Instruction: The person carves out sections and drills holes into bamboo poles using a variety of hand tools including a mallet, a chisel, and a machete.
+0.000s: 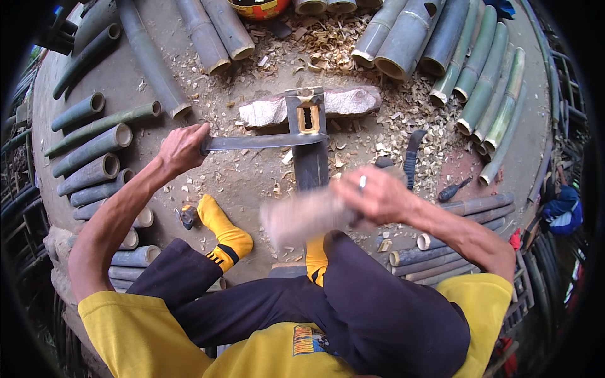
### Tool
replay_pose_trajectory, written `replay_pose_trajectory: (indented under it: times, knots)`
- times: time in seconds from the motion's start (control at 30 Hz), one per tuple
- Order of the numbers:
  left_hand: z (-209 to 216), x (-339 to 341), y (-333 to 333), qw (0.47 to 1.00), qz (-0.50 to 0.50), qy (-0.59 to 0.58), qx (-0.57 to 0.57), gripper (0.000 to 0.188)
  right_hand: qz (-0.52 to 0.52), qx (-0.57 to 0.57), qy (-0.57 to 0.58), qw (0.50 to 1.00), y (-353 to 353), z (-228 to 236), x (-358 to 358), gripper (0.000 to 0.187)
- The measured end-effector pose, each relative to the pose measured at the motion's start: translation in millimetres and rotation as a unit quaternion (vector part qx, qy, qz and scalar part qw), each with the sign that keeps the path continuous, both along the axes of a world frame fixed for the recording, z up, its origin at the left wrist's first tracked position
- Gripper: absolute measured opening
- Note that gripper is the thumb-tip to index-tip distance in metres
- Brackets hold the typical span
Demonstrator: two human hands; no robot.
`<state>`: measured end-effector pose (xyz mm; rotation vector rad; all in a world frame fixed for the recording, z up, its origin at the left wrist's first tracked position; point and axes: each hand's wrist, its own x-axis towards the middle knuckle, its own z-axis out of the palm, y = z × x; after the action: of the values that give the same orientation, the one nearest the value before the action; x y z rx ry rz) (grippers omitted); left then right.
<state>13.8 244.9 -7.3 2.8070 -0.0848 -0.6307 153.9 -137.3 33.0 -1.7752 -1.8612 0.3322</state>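
- Closest in, a yellow-socked foot [317, 259] is tucked beneath the right grip, partly hidden; perhaps the work is steadied by it, though contact cannot be told.
- Now the right hand [373, 196]: fingers are curled around the narrow end of a thick brown wooden mallet [302, 217], smeared by blur. The heavy end is pointed leftward of that grip, presumably so that weight is given to a blow.
- And across, up and to the left, the left hand [181, 150]: clenched on the handle of a long grey steel blade [258, 142], laid crosswise, likely so that its back is left exposed for striking.
- Rightward of the left grip, under the blade's tip, a dark grey bamboo tube [310, 167] is set lengthwise, its pale-edged rectangular slot [316, 118] turned upward, apparently for access.
- Beyond both grips, the tube's far end is propped on a rough whitish block [265, 113], seemingly to be kept raised.
- Farthest out, cream-coloured chips [337, 47] are strewn, and green bamboo tubes [485, 82] are ranked past the right grip, perhaps for tidy storage.
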Motion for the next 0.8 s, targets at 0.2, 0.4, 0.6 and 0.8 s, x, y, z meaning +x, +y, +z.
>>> replay_pose_trajectory:
  times: [0.2, 0.4, 0.6, 0.8]
  knots:
    - [-1.6, 5.7, -5.3, 0.999, -0.015, -0.03, 0.017, 0.023, -0.032, -0.199, -0.097, 0.975, 13.4, -20.4, 55.9, 0.071]
    - [-7.2, -4.2, 2.0, 0.999, -0.014, -0.045, 0.01, 0.026, 0.188, 0.17, -0.001, 0.967, 25.1, 10.3, 13.7, 0.025]
    - [-13.2, -3.7, 0.7, 0.998, -0.01, -0.061, 0.01, 0.024, 0.027, -0.089, -0.056, 0.994, 29.9, 12.9, 18.3, 0.041]
    - [-8.5, 3.3, -5.6, 0.998, -0.007, -0.048, 0.031, 0.024, -0.035, -0.243, -0.071, 0.967, 30.9, -18.4, 73.9, 0.059]
